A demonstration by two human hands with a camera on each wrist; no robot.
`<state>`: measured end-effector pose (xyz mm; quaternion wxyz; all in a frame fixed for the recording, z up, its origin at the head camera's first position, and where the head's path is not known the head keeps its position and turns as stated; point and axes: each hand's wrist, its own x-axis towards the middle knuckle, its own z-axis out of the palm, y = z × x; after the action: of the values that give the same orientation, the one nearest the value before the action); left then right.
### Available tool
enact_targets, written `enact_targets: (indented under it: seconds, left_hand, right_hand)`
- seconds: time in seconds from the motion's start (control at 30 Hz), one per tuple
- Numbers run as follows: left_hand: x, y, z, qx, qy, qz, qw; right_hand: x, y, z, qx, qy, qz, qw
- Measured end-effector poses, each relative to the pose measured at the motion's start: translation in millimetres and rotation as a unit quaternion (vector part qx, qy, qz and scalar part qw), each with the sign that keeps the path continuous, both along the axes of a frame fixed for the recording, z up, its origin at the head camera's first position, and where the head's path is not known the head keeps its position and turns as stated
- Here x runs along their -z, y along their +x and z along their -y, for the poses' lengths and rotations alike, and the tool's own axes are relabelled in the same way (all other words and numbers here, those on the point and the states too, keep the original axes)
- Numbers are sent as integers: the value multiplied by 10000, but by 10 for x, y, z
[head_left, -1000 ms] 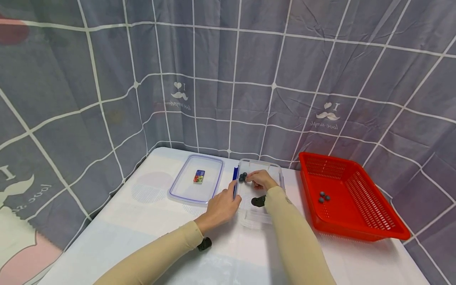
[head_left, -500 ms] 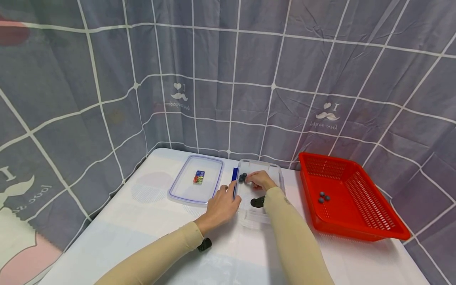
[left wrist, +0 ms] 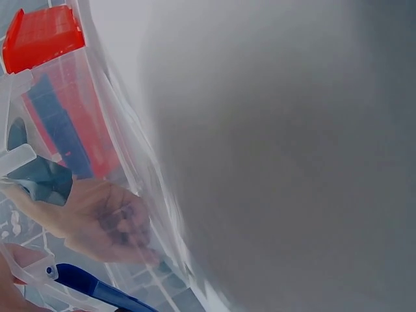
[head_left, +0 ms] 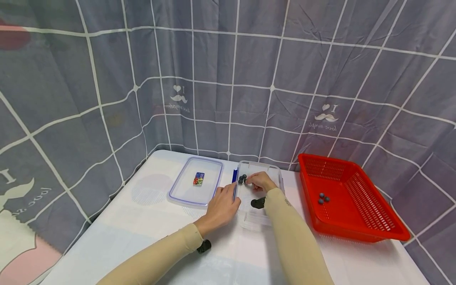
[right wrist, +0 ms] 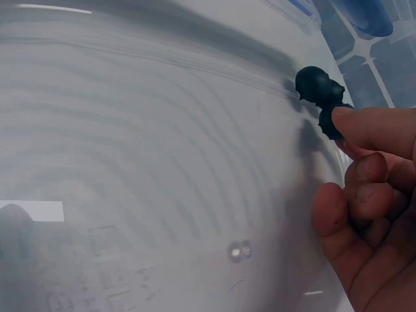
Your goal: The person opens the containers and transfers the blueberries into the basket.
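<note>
Inside a clear plastic food container (head_left: 254,209), a few blueberries (head_left: 241,179) lie clustered by the left wall. My right hand (head_left: 261,181) reaches into the box and pinches one blueberry (right wrist: 330,121), its thumb pressed on the fruit; the other berries sit right beside it. The remaining fingers of that hand are curled into the palm. My left hand (head_left: 222,204) holds the container's left rim, next to a hanging blue clip (head_left: 234,176). Through the clear wall in the left wrist view, the right hand (left wrist: 107,224) shows too.
Left of the container lies its clear lid (head_left: 179,190), with a blue seal and a small colourful label (head_left: 199,178). A red basket (head_left: 360,233) stands at the right, with 3 blueberries (head_left: 322,196) in it. A grey checked curtain (head_left: 249,99) hangs behind the table.
Both hands keep nearly the same places. The right fingertips stay at the blueberries, and the head view has tilted up very slightly.
</note>
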<state>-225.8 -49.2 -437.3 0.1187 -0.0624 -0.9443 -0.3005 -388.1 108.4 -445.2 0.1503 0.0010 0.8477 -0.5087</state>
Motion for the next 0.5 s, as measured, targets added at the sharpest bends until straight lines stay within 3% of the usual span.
enact_targets:
  seconds: [0.5]
  left_hand:
    - [20, -4, 21, 288, 274, 181, 9990]
  right_hand:
    - [-194, 65, -64, -286, 76, -86, 9995]
